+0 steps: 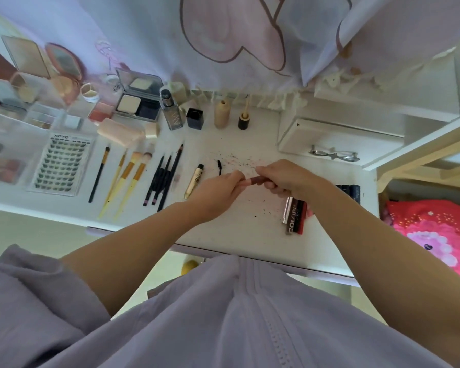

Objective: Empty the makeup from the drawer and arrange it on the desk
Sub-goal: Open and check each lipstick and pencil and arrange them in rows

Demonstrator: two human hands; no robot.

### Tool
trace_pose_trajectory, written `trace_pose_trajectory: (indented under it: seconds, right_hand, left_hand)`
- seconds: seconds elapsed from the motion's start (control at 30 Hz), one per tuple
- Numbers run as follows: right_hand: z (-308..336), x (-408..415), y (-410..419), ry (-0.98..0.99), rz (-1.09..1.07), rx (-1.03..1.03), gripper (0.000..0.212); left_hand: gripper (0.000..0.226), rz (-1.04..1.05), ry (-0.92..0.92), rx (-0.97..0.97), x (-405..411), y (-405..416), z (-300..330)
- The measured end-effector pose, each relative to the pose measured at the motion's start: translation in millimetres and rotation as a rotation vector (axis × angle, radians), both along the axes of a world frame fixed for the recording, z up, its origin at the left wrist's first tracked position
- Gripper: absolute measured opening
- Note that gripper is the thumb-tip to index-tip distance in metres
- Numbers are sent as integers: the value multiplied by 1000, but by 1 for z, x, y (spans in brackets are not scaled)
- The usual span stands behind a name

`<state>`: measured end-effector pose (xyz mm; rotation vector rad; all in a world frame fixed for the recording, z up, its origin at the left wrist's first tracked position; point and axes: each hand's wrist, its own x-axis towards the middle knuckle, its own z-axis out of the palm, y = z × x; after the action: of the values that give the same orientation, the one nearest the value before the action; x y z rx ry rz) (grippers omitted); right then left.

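Over the white desk, crowded with makeup below a pale curtain, the left hand and right hand each gripped one end of a reddish-brown pencil.

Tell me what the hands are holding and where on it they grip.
A reddish-brown pencil, held level over the desk: left hand grips one end, right hand the other.

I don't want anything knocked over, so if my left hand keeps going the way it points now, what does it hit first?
Your left hand points right along the reddish pencil it grips, so it would meet your right hand, gripping the pencil's other end, almost at once.
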<state>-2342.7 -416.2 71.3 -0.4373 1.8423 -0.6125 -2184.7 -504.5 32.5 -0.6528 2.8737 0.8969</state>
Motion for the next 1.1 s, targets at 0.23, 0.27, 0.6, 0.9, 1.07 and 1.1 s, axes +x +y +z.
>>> trace_pose_trajectory:
  seconds: [0.23,0.27,0.6,0.9,1.07,1.1]
  right_hand:
    - [33,39,-1,27,33,-204,29]
    - [39,44,-1,35,76,-169,37]
    - [59,86,-2,-52,42,-258,32]
    - [61,100,-3,-8,6,-280,26]
    - [60,97,3,-37,11,-249,29]
    - [60,97,3,-27,16,-260,22]
  left_hand:
    - [28,-27,39,-7,34,-32,30]
    - [29,-40,54,-19,40,-36,34]
    - [33,-18,192,4,79,-52,52]
    - [33,-19,222,-19,90,-55,54]
    - [34,-60,220,-66,92,-54,53]
    - [35,-59,221,-68,92,-54,53]
